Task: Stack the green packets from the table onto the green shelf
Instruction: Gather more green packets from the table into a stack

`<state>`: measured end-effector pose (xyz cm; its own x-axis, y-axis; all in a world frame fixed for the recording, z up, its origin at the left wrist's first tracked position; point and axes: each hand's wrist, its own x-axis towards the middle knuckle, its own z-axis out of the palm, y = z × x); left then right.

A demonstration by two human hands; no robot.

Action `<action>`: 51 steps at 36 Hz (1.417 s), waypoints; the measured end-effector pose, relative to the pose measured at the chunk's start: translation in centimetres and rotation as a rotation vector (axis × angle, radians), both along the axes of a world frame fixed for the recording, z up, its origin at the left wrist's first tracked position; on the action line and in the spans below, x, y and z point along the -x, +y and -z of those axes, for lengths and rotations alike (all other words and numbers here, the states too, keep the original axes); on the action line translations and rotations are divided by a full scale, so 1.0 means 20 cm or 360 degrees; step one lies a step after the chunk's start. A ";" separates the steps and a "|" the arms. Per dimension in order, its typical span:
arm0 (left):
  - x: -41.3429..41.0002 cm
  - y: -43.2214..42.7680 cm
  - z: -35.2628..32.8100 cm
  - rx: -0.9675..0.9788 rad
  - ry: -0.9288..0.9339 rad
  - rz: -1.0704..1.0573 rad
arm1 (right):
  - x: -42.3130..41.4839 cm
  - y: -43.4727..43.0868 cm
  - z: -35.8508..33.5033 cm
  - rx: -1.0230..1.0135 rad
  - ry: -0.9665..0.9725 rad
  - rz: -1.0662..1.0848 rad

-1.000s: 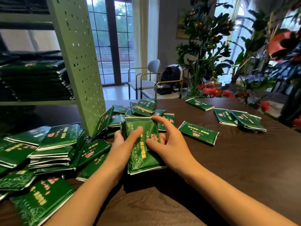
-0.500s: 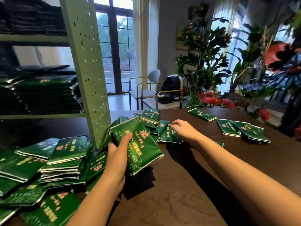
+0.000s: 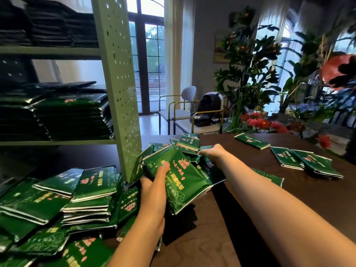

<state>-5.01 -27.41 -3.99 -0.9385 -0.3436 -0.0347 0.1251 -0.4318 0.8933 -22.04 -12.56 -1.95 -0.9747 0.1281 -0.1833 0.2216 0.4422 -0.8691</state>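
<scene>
The left hand (image 3: 154,187) grips a tilted bundle of green packets (image 3: 181,180), thumb pressed on top, fingers hidden beneath. The right hand (image 3: 211,152) curls over loose packets (image 3: 189,141) beyond; whether it pinches one, I cannot tell. The glossy bundle could slide out from under the thumb.

hands: right hand (image 3: 211,152) fingertips hidden among packets (image 3: 189,143) | green shelf (image 3: 119,93) top cropped
</scene>
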 end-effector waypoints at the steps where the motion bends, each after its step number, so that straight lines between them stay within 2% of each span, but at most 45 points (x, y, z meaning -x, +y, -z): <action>1: 0.00 0.00 0.00 -0.0005 -0.0015 0.0003 | 0.00 -0.02 0.00 -0.0001 0.0012 -0.0005; 6: 0.01 -0.01 0.01 0.0011 -0.0134 0.0010 | -0.01 -0.04 0.03 -0.0021 0.0081 0.0034; 13: -0.01 -0.01 -0.01 0.0083 -0.0149 0.0042 | -0.11 0.06 0.02 -0.0065 0.0185 -0.0043; 19: -0.04 0.00 -0.03 0.0159 -0.0212 0.0039 | -0.23 0.23 0.00 0.0094 0.0273 -0.0018; 22: -0.05 0.00 -0.04 0.0175 -0.0228 0.0057 | -0.28 0.30 0.00 0.0319 0.0272 0.0040; 27: -0.04 -0.02 -0.01 0.0249 -0.0230 0.0088 | -0.40 0.36 0.00 0.0933 0.0237 0.0088; 30: -0.03 -0.03 0.01 0.0408 -0.0205 0.0085 | -0.49 0.36 -0.03 0.1297 0.0206 0.0126; 36: -0.05 -0.02 -0.01 0.0676 -0.0133 0.0148 | -0.58 0.39 -0.07 0.1524 0.0053 -0.0080; 39: -0.09 0.03 -0.04 0.0837 -0.0076 0.0250 | -0.62 0.35 -0.08 0.1492 0.0090 -0.0252; 42: -0.10 0.07 -0.06 0.0928 -0.0028 0.0368 | -0.66 0.28 -0.06 0.1396 0.0272 -0.0363; 44: -0.10 0.09 -0.05 0.0921 -0.0052 0.0360 | -0.68 0.24 -0.06 0.1330 0.0393 -0.0360; 51: -0.15 0.10 -0.10 0.1007 -0.0204 0.0384 | -0.73 0.19 -0.02 0.1216 0.0540 -0.0313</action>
